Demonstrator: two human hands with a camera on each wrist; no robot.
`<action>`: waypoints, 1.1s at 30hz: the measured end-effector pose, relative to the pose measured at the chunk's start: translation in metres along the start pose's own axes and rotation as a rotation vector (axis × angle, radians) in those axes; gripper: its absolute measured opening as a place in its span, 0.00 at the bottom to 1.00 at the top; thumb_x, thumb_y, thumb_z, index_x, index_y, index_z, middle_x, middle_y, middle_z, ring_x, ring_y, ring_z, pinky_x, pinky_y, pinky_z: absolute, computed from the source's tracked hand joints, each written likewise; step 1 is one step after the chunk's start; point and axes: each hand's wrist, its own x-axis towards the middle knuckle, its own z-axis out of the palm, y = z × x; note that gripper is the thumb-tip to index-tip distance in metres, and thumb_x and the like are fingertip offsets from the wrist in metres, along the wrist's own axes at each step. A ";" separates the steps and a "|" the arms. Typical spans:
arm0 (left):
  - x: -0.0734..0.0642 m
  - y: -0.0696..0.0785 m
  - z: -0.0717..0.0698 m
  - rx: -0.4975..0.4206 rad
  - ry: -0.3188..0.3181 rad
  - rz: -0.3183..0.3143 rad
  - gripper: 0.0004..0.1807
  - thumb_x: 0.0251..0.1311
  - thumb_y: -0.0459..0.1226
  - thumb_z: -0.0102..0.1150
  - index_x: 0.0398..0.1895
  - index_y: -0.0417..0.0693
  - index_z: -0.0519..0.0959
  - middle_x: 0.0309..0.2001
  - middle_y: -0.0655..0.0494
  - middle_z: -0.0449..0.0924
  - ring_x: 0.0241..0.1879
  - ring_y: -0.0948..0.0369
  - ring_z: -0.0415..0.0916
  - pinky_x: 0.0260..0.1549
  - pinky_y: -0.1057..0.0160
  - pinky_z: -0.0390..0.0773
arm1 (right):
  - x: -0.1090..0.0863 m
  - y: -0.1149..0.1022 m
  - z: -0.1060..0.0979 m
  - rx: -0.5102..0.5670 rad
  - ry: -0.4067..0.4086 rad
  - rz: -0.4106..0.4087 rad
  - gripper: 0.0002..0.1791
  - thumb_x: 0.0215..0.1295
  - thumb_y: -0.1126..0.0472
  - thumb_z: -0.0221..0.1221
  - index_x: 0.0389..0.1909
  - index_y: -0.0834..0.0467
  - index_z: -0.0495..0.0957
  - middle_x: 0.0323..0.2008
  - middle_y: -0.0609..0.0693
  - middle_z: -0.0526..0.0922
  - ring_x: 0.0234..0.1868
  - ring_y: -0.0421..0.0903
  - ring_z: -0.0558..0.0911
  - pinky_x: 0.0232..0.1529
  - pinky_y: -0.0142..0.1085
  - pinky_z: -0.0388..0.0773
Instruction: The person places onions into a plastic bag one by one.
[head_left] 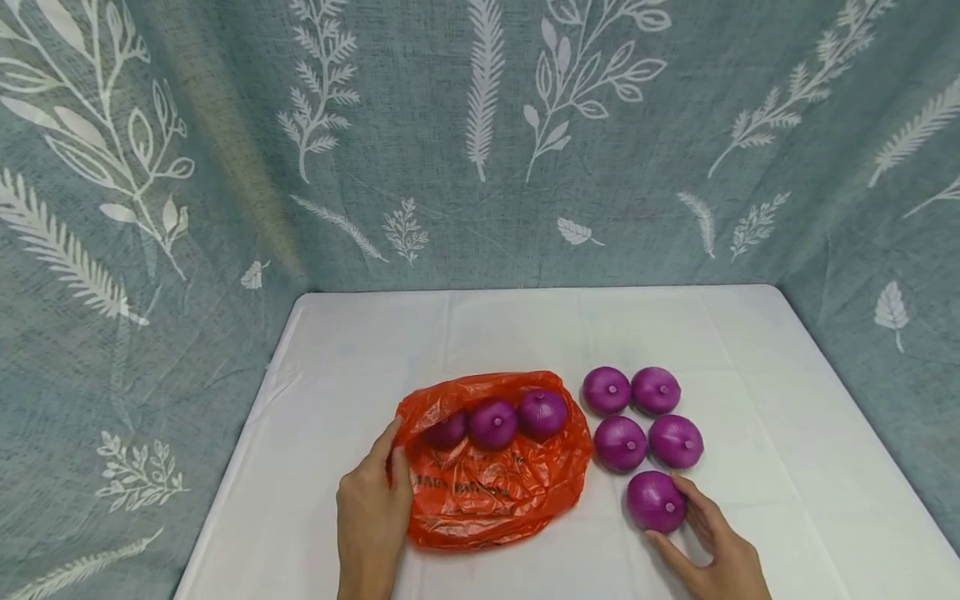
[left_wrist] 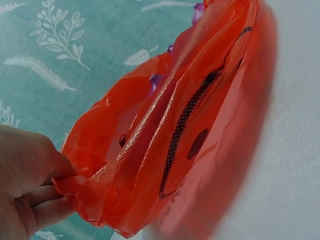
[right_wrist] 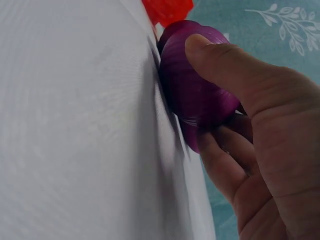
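A crinkled red plastic bag [head_left: 517, 521] with dark print lies on the white table, its mouth held wide. Three purple onions [head_left: 492, 424] show inside, the leftmost partly covered by the bag's edge. My left hand [head_left: 372, 508] pinches the left rim of the bag; in the left wrist view the thumb and fingers grip the gathered red plastic [left_wrist: 120, 200]. To the right of the bag, my right hand [head_left: 720, 546] holds a purple onion [head_left: 651, 500] between thumb and fingers, close over the table. The right wrist view shows the thumb across this onion [right_wrist: 192, 90].
Several more purple onions [head_left: 620, 443] sit in two short rows between the bag and the table's right side, just beyond the held one. The white cloth-covered table [head_left: 360, 350] meets a grey-green leaf-patterned curtain [head_left: 450, 225] behind and at both sides.
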 end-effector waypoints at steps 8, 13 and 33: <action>-0.001 0.001 0.000 -0.003 -0.002 0.009 0.21 0.63 0.31 0.61 0.60 0.44 0.78 0.48 0.40 0.83 0.25 0.58 0.82 0.21 0.60 0.81 | 0.001 -0.012 -0.005 0.018 -0.049 0.056 0.48 0.42 0.51 0.79 0.68 0.44 0.67 0.61 0.42 0.77 0.59 0.21 0.69 0.50 0.15 0.68; -0.001 0.001 -0.001 -0.001 0.010 0.018 0.21 0.63 0.31 0.61 0.60 0.45 0.79 0.47 0.41 0.84 0.24 0.58 0.81 0.21 0.59 0.81 | 0.005 -0.018 -0.007 0.049 -0.041 0.018 0.49 0.41 0.52 0.79 0.68 0.45 0.68 0.62 0.43 0.77 0.60 0.23 0.69 0.49 0.17 0.70; -0.001 0.001 -0.002 -0.003 0.006 -0.008 0.20 0.64 0.32 0.60 0.60 0.45 0.79 0.48 0.42 0.84 0.28 0.58 0.83 0.25 0.58 0.83 | 0.046 -0.050 -0.006 0.143 -0.086 -0.240 0.52 0.44 0.64 0.78 0.72 0.48 0.64 0.68 0.45 0.71 0.64 0.38 0.74 0.54 0.23 0.71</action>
